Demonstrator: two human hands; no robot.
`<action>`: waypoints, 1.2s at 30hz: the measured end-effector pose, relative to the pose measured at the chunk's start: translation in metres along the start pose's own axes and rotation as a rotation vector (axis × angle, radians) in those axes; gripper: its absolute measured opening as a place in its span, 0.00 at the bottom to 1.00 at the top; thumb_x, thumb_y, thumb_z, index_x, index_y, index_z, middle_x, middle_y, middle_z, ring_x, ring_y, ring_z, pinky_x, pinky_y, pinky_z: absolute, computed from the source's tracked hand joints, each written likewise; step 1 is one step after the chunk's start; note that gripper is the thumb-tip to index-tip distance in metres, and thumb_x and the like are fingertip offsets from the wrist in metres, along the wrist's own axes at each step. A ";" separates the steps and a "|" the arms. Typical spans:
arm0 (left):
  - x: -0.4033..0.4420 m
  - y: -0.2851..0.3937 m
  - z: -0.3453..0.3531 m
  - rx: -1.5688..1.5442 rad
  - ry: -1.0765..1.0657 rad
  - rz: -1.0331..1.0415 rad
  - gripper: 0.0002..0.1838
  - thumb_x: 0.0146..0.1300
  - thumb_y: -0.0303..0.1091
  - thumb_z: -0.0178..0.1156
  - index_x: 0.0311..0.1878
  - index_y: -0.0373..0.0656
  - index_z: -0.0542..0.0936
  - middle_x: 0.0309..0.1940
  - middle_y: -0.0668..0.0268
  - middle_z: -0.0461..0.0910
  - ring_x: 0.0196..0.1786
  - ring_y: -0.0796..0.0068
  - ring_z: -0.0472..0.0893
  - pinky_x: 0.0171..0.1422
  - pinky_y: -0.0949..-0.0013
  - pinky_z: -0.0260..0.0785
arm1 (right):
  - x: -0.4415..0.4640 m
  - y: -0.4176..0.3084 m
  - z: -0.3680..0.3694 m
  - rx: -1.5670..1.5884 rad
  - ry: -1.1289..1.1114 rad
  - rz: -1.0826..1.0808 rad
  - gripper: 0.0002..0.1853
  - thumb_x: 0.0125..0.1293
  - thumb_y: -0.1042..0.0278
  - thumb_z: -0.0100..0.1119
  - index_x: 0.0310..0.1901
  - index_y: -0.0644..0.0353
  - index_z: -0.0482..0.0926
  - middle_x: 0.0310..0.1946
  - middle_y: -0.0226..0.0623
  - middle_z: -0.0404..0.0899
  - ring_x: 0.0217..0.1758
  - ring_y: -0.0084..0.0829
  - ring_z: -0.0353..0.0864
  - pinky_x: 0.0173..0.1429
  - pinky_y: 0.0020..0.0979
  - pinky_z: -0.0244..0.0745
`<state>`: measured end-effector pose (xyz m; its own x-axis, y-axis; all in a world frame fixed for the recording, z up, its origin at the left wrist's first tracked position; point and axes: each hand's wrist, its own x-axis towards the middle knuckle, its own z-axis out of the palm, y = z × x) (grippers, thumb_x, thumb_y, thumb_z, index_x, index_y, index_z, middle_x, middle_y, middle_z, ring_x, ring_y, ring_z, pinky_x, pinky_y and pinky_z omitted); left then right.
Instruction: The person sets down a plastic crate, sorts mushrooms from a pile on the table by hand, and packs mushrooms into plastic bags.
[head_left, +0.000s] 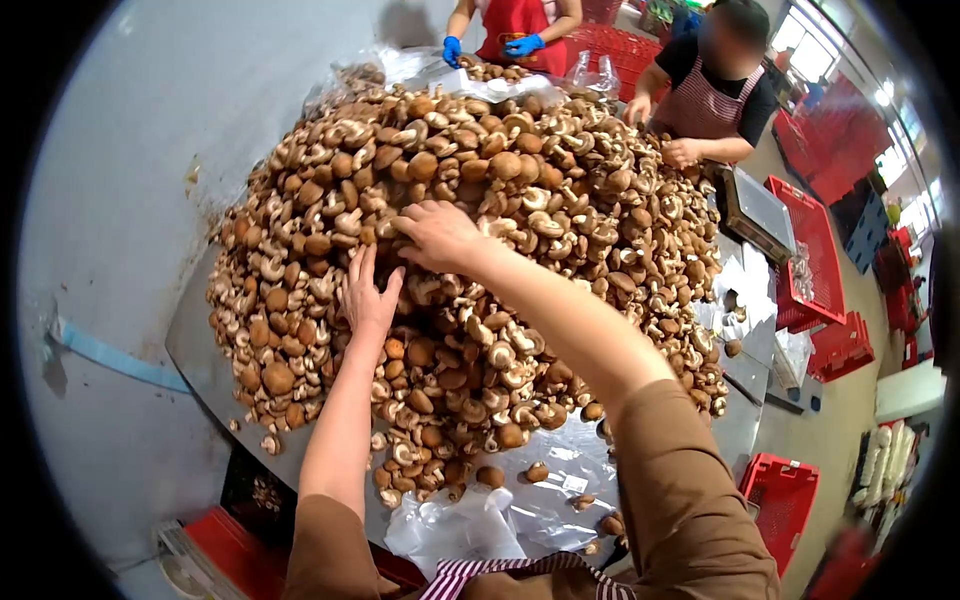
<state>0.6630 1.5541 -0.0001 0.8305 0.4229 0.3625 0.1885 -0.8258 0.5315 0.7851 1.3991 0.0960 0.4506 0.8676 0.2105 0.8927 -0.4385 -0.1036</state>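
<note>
A large pile of brown-capped mushrooms (560,230) covers most of the metal surface (198,350). With that pile as the clock face, the right hand (440,235) lies just off the centre toward 11 o'clock, its fingers slightly bent and close together against the caps; whether they grip one cannot be told. The left hand (370,295) touches the mushrooms toward 9 o'clock, its fingers spread wide, thumb apart, holding nothing visible.

Clear plastic bags (450,530) lie at 6 o'clock, with a few loose mushrooms (537,472) near them. At 12 o'clock stands a person in blue gloves (524,46); at 1 to 2 o'clock, another person (710,90) reaches bare-handed to the pile's edge. A flat-topped device (762,210) sits toward 3 o'clock, beside a red crate (810,245).
</note>
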 end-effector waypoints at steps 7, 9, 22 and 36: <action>0.008 0.039 -0.021 0.064 -0.298 -0.098 0.39 0.60 0.59 0.63 0.71 0.49 0.72 0.62 0.57 0.78 0.67 0.54 0.70 0.73 0.50 0.56 | -0.009 0.008 0.017 -0.089 -0.133 0.202 0.29 0.72 0.38 0.47 0.63 0.52 0.73 0.51 0.40 0.81 0.57 0.38 0.76 0.61 0.38 0.66; -0.008 0.055 -0.016 0.156 -0.330 -0.118 0.39 0.60 0.58 0.63 0.71 0.48 0.71 0.61 0.53 0.77 0.68 0.52 0.67 0.72 0.51 0.58 | -0.026 0.008 0.012 -0.085 -0.120 0.204 0.30 0.72 0.36 0.46 0.63 0.51 0.73 0.49 0.41 0.81 0.55 0.39 0.77 0.60 0.39 0.67; -0.108 0.094 -0.025 -0.104 -0.647 -0.068 0.43 0.58 0.63 0.63 0.74 0.54 0.66 0.62 0.47 0.73 0.67 0.48 0.69 0.69 0.56 0.66 | -0.180 -0.008 0.020 0.241 -0.281 0.435 0.27 0.76 0.44 0.41 0.67 0.51 0.70 0.64 0.40 0.70 0.66 0.43 0.70 0.65 0.44 0.73; -0.259 0.149 -0.042 -0.038 -0.660 0.284 0.36 0.65 0.53 0.62 0.75 0.56 0.65 0.80 0.68 0.53 0.83 0.61 0.43 0.85 0.52 0.32 | -0.398 -0.072 0.009 0.146 -0.045 0.558 0.20 0.67 0.66 0.56 0.60 0.53 0.78 0.70 0.40 0.67 0.73 0.50 0.63 0.71 0.49 0.62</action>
<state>0.4536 1.3375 0.0176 0.9906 -0.1302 -0.0413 -0.0904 -0.8517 0.5162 0.5416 1.0872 0.0113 0.8500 0.5250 0.0444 0.5098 -0.7983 -0.3207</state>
